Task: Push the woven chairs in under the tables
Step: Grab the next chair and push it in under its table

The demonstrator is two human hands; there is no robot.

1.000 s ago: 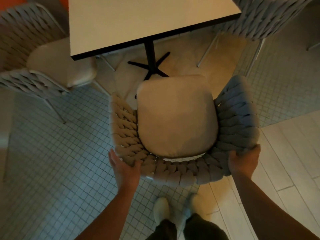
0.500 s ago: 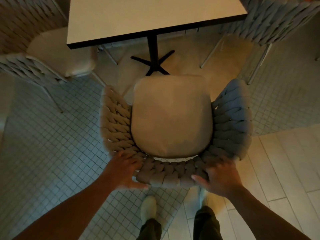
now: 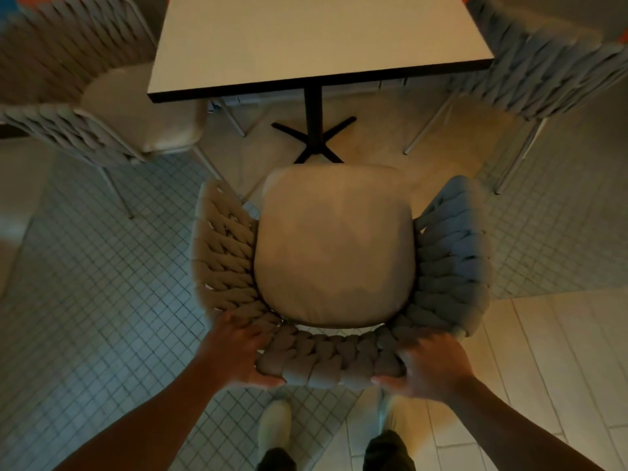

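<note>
Left hand clasps the left end of the woven chair backrest, fingers over the top braid, thumb under its outer face; right hand clasps the right end the same way, thumb pointing inward along the lower edge; both forearms bare. Beyond the hands lies the tan seat cushion; its front edge stands short of the table edge, above the black cross base; seat not under the tabletop. Far left of the left hand, a second woven chair; far right of the right hand, a third. Below the hands, two pale shoes on the small-tiled floor.
</note>
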